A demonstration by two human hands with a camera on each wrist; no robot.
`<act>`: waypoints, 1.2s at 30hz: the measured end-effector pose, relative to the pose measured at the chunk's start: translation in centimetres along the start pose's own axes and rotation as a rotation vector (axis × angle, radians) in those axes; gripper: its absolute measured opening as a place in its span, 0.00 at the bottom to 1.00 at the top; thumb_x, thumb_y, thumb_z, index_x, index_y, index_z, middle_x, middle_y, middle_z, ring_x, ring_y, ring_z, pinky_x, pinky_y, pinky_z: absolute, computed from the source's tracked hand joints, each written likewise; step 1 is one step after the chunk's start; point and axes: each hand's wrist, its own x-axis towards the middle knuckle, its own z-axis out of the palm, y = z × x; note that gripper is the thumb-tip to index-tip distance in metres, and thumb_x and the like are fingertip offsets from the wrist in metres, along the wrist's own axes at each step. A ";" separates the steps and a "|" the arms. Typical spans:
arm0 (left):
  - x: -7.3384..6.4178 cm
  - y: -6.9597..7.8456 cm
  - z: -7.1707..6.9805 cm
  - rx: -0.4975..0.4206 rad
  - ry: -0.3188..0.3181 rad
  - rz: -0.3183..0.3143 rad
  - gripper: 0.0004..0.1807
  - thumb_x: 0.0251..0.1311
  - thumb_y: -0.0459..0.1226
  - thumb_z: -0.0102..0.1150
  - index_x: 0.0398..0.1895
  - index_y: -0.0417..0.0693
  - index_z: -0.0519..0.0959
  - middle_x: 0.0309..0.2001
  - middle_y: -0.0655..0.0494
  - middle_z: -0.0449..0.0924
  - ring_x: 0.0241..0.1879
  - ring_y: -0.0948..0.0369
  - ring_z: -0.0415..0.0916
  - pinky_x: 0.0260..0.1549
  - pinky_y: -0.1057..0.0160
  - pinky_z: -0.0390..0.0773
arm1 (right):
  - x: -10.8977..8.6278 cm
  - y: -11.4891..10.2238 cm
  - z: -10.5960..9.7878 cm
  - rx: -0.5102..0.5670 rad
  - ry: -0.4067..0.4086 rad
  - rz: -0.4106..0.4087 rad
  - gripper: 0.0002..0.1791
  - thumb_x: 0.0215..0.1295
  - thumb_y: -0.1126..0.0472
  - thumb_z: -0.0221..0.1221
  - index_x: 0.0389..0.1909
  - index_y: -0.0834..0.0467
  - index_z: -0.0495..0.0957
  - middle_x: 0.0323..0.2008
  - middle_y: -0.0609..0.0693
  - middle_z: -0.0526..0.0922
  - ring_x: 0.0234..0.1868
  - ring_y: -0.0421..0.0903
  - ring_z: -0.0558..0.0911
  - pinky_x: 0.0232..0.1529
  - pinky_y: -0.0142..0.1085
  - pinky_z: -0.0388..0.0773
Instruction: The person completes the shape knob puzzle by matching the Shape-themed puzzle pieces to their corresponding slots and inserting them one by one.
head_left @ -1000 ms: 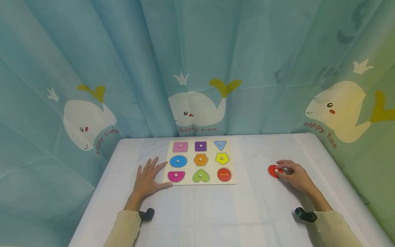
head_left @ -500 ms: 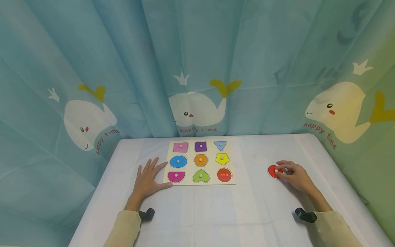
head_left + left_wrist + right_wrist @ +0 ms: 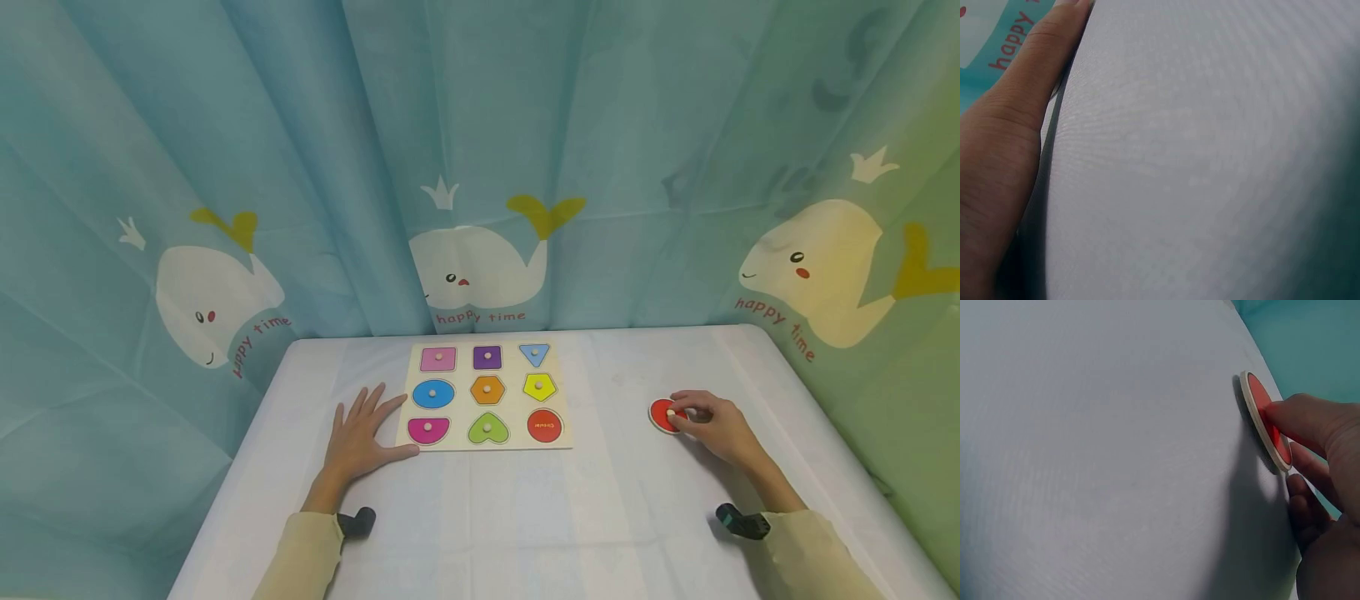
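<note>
A wooden knob puzzle board (image 3: 516, 408) lies flat on the table, its shapes in several colours. At its lower right is a red round recess (image 3: 544, 426) with printed lettering and no knob. My left hand (image 3: 356, 442) lies with fingers spread at the board's left side, thumb and index fingertip touching its edge. To the right of the board, my right hand (image 3: 718, 427) pinches the small knob of a red round puzzle piece (image 3: 660, 415). In the right wrist view the piece (image 3: 1260, 400) shows its pale wooden rim and a shadow beside it; the knob is hidden by the fingers.
A white cloth covers the table (image 3: 525, 525). Behind it hangs a blue-green curtain (image 3: 480, 125) with printed whales, close to the table's back edge. A dark device (image 3: 357, 522) sits at the left wrist, another (image 3: 742, 522) at the right wrist.
The red round piece has shifted very slightly, its pale rim now showing more along the lower edge. Both hands and the board look nearly still.
</note>
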 end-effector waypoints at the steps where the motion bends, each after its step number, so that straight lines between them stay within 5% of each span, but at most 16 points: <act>1: 0.0 0.0 0.0 0.000 0.000 0.000 0.53 0.44 0.70 0.69 0.75 0.62 0.70 0.79 0.43 0.56 0.79 0.37 0.45 0.69 0.23 0.40 | 0.0 -0.1 -0.1 -0.001 0.004 -0.004 0.12 0.64 0.62 0.71 0.46 0.62 0.87 0.58 0.64 0.82 0.58 0.64 0.79 0.45 0.16 0.69; 21: 0.1 0.2 -0.2 0.000 -0.032 -0.017 0.53 0.45 0.69 0.70 0.75 0.62 0.69 0.80 0.42 0.54 0.79 0.37 0.44 0.70 0.24 0.39 | 2.5 -4.8 0.3 0.038 0.098 -0.118 0.10 0.64 0.65 0.70 0.45 0.64 0.87 0.54 0.62 0.83 0.54 0.60 0.81 0.42 0.22 0.78; 36: 0.1 -0.1 0.1 -0.007 -0.019 -0.011 0.53 0.44 0.69 0.70 0.76 0.62 0.69 0.80 0.42 0.55 0.79 0.38 0.44 0.70 0.24 0.39 | 4.8 -8.0 2.9 0.072 0.067 -0.169 0.09 0.62 0.65 0.71 0.43 0.62 0.88 0.52 0.59 0.85 0.51 0.56 0.82 0.43 0.41 0.82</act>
